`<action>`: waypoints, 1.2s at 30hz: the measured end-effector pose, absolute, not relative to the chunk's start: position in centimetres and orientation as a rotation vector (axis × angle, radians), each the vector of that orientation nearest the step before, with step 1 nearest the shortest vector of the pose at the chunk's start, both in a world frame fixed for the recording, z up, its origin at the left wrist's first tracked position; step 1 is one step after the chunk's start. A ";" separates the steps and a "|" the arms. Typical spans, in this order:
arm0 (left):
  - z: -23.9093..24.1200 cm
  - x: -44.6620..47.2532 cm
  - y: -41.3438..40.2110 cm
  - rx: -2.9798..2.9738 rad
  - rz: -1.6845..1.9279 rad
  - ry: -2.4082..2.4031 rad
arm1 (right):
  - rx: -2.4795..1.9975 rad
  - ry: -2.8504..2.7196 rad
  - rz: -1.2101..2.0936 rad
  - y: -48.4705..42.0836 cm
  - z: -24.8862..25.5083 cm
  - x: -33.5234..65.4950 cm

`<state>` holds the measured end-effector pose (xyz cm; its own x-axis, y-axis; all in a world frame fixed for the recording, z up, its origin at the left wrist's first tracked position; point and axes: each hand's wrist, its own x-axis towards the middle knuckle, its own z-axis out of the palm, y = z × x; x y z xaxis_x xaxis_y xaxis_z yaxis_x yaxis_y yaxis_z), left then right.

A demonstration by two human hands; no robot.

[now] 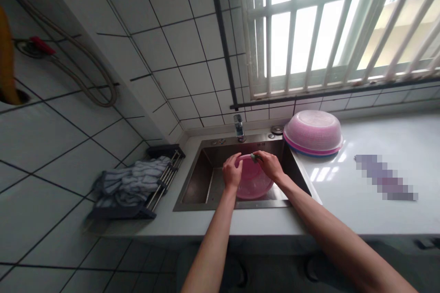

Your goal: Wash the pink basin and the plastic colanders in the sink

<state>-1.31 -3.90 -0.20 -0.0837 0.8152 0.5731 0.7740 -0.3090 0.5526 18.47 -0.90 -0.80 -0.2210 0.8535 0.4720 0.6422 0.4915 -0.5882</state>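
A pink plastic basin (252, 185) is tilted inside the steel sink (195, 187). Its near left rim is gripped by my left hand (233, 172), thumb on the inner side and fingers over the outside. My right hand (270, 165) is closed on a small grey-green sponge (254, 157), pressed against the basin's far rim. Part of the sponge is hidden by the fingers, and its exact kind is hard to make out. Behind the basin stands the metal faucet (239, 128).
Upturned pink basins (312, 130) are stacked on the white counter (330, 206) right of the sink. At left, a rack (167, 176) holds a grey striped cloth (132, 178). A barred window (330, 27) is above. A blurred-out item (385, 177) lies on the right counter.
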 end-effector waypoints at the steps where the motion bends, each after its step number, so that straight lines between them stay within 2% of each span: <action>1: -0.2 -1.3 -3.9 2.098 1.392 1.813 | -1.202 -1.967 0.341 -1.0 -0.8 18.3; 13: 0.5 -1.0 -4.8 2.005 1.364 1.873 | -1.061 -1.986 0.311 -0.9 -1.3 17.9; 21: 0.0 -1.9 -4.2 1.838 1.517 1.871 | -1.122 -1.799 0.469 -0.3 -1.7 19.1; 36: 0.3 -0.8 -4.7 2.141 1.243 1.826 | -1.144 -1.967 0.365 -1.3 -1.2 17.9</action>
<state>-0.83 -4.65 0.28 -0.0302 0.8517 0.5231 0.7988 -0.2940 0.5249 17.92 -1.34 -1.21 -0.2583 0.8251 0.5024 0.5902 0.5465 -0.5941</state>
